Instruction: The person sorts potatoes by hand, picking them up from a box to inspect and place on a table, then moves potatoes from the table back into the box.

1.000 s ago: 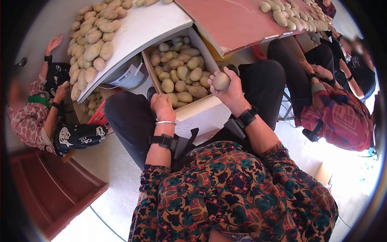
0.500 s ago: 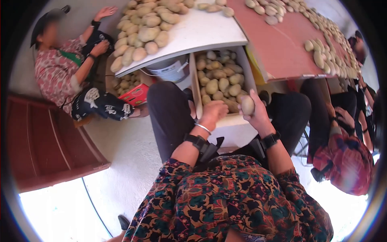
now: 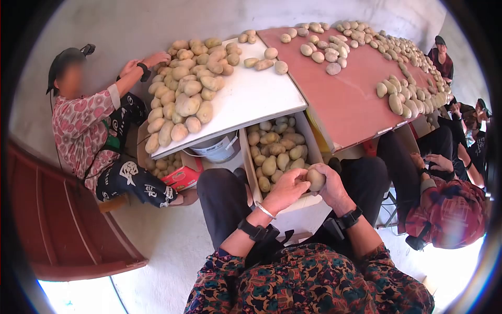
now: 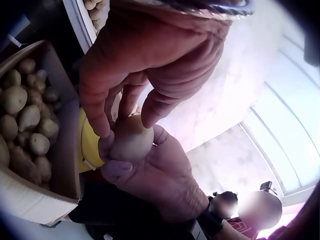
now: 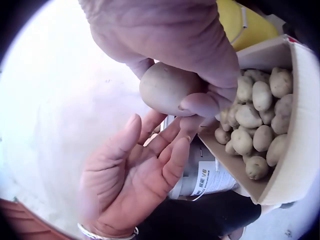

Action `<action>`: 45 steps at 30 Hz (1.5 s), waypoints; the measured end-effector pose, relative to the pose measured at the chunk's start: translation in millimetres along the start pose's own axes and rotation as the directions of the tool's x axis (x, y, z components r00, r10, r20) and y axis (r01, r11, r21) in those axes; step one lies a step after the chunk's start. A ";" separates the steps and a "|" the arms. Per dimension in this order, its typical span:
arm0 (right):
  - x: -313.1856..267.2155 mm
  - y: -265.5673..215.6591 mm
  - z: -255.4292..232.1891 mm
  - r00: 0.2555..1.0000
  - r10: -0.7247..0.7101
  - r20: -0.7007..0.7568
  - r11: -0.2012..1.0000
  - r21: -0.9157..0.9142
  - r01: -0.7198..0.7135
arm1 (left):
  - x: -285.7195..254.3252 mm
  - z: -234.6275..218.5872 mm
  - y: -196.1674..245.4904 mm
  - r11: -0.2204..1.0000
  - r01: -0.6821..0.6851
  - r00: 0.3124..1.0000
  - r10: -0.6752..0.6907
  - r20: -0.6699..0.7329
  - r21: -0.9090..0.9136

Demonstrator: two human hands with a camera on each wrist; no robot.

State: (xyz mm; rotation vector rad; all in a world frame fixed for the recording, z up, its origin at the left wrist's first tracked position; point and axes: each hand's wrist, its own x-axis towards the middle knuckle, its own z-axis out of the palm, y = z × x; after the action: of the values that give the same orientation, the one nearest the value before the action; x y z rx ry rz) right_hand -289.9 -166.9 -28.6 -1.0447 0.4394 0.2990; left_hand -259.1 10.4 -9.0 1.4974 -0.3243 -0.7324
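A round, pale brown potato (image 3: 316,180) is held up in front of me, over the near end of a cardboard box. My right hand (image 3: 333,189) grips it, thumb and fingers curled round its sides. My left hand (image 3: 285,189) is beside it; in the right wrist view the palm faces up with fingers (image 5: 172,162) loosely spread, fingertips right at the potato's underside. The left thumb stands apart from the other fingers. Just beyond both hands, the cardboard box (image 3: 247,162) contains many potatoes (image 3: 277,152).
A white tabletop (image 3: 261,97) bears a potato pile (image 3: 191,86), and a reddish board (image 3: 334,120) adjoins it with more potatoes. Below stand a bucket (image 3: 215,150) and a red carton (image 3: 184,178). One person (image 3: 83,125) sits left, another (image 3: 444,209) right.
My left hand has moved from the box's near edge to the potato in my right hand. The head view has tilted up, and the person at left now reaches onto the pile.
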 end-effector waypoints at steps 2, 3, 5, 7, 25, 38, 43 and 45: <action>5.2 -10.1 2.5 0.998 -0.054 -0.031 0.991 -0.121 0.050 | 4.8 -4.9 8.9 1.000 0.009 1.000 -0.009 0.028 0.008; 7.0 -16.9 4.8 0.998 -0.059 -0.031 0.991 -0.122 0.054 | 10.0 -8.4 8.9 0.999 -0.047 0.999 0.046 0.017 0.007; 9.7 -32.0 11.8 0.991 -0.128 0.021 0.966 -0.225 0.130 | 20.0 -17.9 13.3 0.994 -0.104 0.995 0.104 0.005 0.010; 17.4 -41.1 19.8 0.990 -0.139 0.013 0.960 -0.242 0.138 | 28.1 -30.9 26.8 0.995 -0.080 0.997 0.078 0.022 0.062; 93.0 -51.1 25.8 0.988 -0.120 -0.097 0.643 -0.766 0.003 | 96.5 -78.1 29.7 0.865 -0.067 0.959 -0.081 -0.270 -0.497; 170.7 -139.9 102.4 0.881 -0.434 0.189 0.317 -0.883 0.346 | 108.0 -88.7 28.8 0.628 -0.233 0.877 -0.195 -0.439 -0.743; 249.1 -172.7 147.2 0.868 -0.438 0.234 0.313 -0.865 0.392 | 108.2 -90.1 42.8 0.596 -0.288 0.838 -0.223 -0.499 -0.750; 271.6 -175.5 167.9 0.851 -0.462 0.248 0.278 -0.871 0.405 | 108.6 -91.4 44.0 0.549 -0.306 0.826 -0.254 -0.504 -0.778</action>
State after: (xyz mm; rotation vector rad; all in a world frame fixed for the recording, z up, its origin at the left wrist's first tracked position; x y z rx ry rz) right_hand 59.3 -94.1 45.6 -2.2424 -0.0532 -0.0381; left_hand -110.7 11.0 0.0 0.6779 0.4519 -0.2700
